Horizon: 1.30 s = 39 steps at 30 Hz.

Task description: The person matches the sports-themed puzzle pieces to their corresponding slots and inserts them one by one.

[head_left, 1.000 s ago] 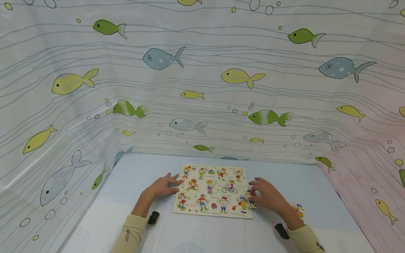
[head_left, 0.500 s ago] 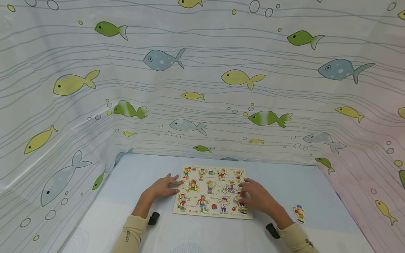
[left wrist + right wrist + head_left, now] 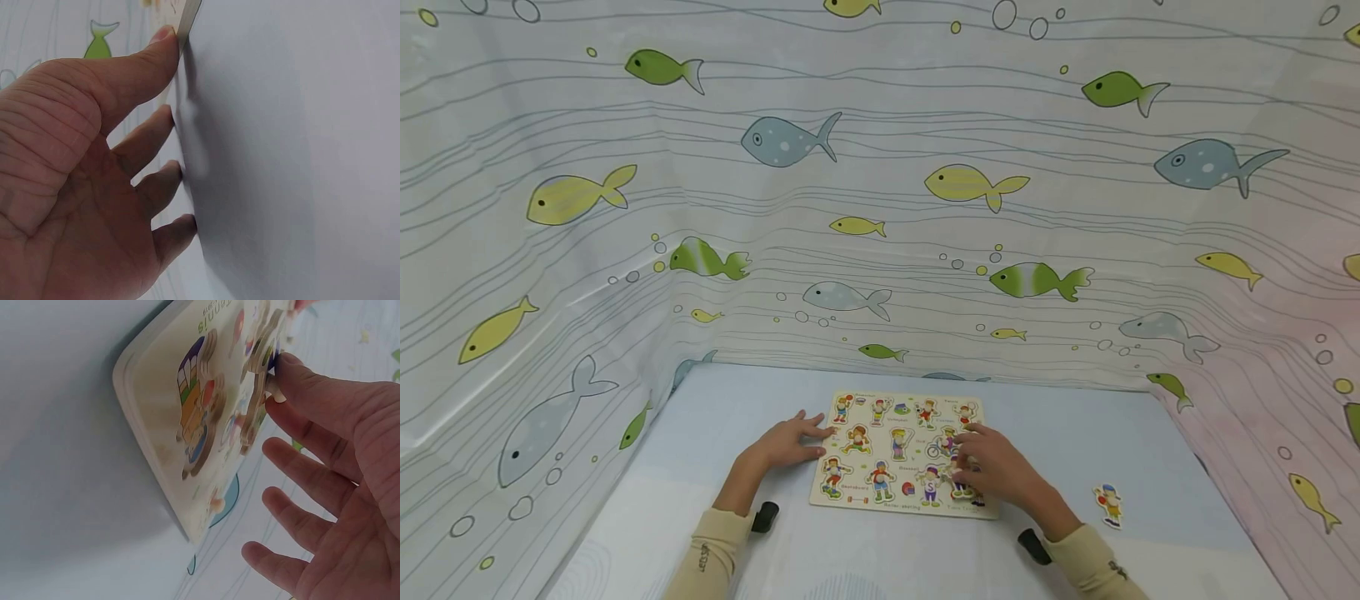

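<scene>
A wooden knob puzzle board (image 3: pixel 874 497) with several figures of children at sports lies flat on the table. My left hand (image 3: pixel 786 442) rests at its left side, fingers spread; in the left wrist view the thumb touches the board's edge (image 3: pixel 187 22). Over the lower right of the board, my right hand (image 3: pixel 1006 471) pinches a figure puzzle piece (image 3: pixel 958 483) between thumb and index finger. Its other fingers stay spread in the right wrist view. Beside the held piece, a figure-shaped recess (image 3: pixel 195 406) shows a printed child.
Another puzzle piece (image 3: pixel 1108 506), a child in a blue cap, lies alone on the table to the right of the board. A fish-patterned sheet (image 3: pixel 880 258) encloses the table at the back and sides.
My right hand has moved left with the pinched puzzle piece, from the board's right edge to over its lower right part. The left hand has stayed in place.
</scene>
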Motion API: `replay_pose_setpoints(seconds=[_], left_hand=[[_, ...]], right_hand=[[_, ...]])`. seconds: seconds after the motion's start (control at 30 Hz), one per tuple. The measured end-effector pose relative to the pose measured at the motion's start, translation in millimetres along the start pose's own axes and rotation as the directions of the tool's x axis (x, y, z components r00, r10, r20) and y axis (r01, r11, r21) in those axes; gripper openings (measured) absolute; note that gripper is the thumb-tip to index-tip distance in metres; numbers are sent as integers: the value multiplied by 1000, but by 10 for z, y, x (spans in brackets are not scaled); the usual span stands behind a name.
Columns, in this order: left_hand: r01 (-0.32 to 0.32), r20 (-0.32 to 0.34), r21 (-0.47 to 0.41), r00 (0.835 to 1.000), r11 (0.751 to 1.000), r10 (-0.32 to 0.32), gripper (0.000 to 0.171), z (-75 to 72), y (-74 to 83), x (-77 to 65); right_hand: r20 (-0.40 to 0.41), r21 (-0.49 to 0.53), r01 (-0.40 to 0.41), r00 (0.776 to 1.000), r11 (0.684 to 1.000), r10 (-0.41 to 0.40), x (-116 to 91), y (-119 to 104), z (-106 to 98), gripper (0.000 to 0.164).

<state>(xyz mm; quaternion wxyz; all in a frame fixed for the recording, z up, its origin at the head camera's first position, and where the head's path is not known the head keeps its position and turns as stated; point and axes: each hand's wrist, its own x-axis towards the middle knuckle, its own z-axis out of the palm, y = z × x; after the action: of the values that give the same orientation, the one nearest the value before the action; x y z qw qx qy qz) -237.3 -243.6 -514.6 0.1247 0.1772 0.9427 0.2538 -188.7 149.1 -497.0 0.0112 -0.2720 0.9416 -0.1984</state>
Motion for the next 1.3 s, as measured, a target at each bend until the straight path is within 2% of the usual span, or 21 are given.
replay_pose_setpoints(seconds=[0.27, 0.73, 1.2, 1.3], left_hand=[[-9, 2, 1, 1000, 1000, 9, 44, -22, 5, 5], [-29, 1, 11, 1000, 1000, 28, 43, -28, 9, 22], [1, 1, 5, 1000, 1000, -1, 43, 16, -26, 11], [12, -1, -1, 1000, 1000, -12, 43, 18, -22, 7]], right_hand=[[-17, -40, 63, 998, 997, -63, 62, -77, 31, 18], [-17, -62, 72, 997, 995, -74, 131, -145, 126, 18], [-11, -96, 72, 997, 993, -73, 169, -220, 207, 20], [0, -107, 51, 999, 993, -52, 180, -239, 225, 20]])
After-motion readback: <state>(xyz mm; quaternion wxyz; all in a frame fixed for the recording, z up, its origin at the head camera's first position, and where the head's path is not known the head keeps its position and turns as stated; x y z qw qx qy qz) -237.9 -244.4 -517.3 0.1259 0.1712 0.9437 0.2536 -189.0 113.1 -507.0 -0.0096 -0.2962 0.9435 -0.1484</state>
